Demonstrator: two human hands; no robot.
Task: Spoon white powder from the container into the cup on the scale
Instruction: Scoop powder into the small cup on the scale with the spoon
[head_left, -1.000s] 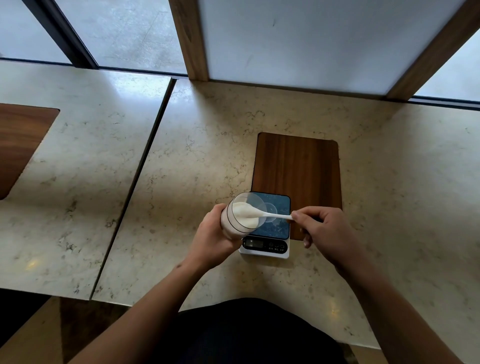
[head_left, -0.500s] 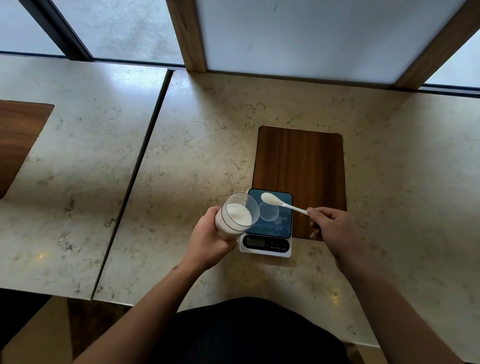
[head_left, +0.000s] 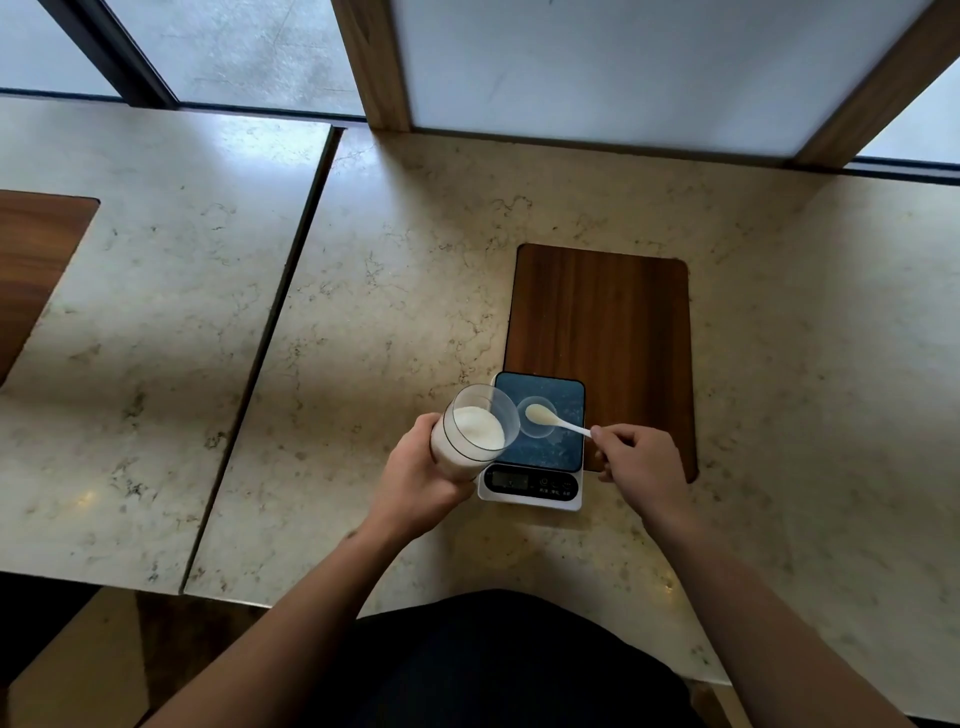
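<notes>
My left hand (head_left: 415, 475) grips a clear round container (head_left: 475, 435) of white powder, tilted toward the right, just left of the scale. A small kitchen scale (head_left: 535, 470) with a dark glass top and white display edge sits on the marble counter. On it stands a small clear cup (head_left: 540, 430). My right hand (head_left: 636, 460) pinches the handle of a white spoon (head_left: 553, 420); its bowl holds powder and hovers over the cup's mouth.
A dark wooden board (head_left: 602, 332) is set into the counter behind and right of the scale. A seam (head_left: 270, 322) splits this counter from the left one, which has another wood inlay (head_left: 31, 260). Window frames rise at the back.
The spoon left the container's mouth with powder, swung right over the scale, and has now come down over the cup. The container stays tilted in my left hand.
</notes>
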